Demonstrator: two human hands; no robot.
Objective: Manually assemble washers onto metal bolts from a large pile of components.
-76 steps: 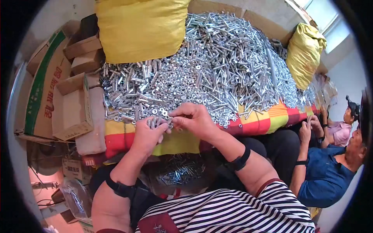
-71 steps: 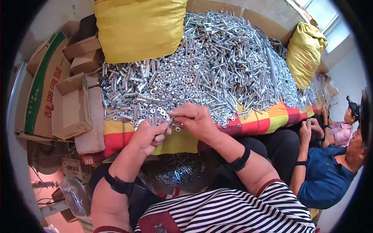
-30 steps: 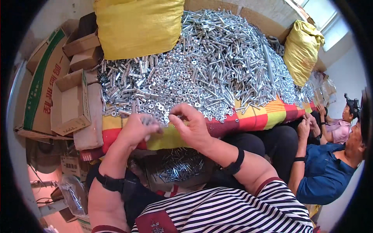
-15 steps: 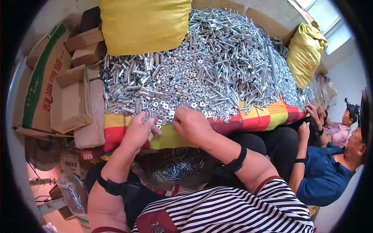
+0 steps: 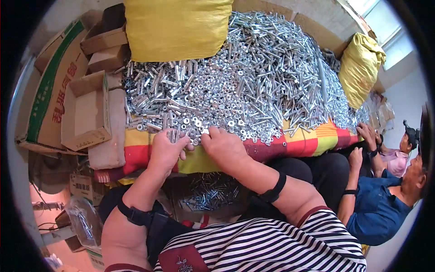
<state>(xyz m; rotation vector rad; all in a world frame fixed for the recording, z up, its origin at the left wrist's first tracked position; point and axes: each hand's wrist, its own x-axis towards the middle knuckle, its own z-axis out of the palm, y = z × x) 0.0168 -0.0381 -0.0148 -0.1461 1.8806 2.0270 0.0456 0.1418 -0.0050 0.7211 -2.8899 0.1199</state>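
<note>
My left hand (image 5: 166,150) is closed round a few short shiny metal tubes (image 5: 173,135) that stick up past its fingers, at the near edge of the pile. Just to its right, my right hand (image 5: 223,146) has its fingers bent and drawn together, the tips down among loose washers and nuts (image 5: 198,123). A small bright piece shows by those fingertips, too small to name. Behind both hands spreads a heap of metal tubes (image 5: 156,86), with long bolts (image 5: 290,77) heaped farther right. A checked cloth (image 5: 138,144) lies under the near edge.
A yellow sack (image 5: 176,31) stands at the back, another yellow sack (image 5: 361,63) at the far right. Cardboard boxes (image 5: 86,111) stand at left. Below the cloth edge sits a bin of small bolts (image 5: 210,192). A co-worker in a blue shirt (image 5: 374,206) sits to my right.
The view has shifted slightly. My right hand's fingertips have come down to the washers at the pile's edge. My left hand stays closed round the tubes.
</note>
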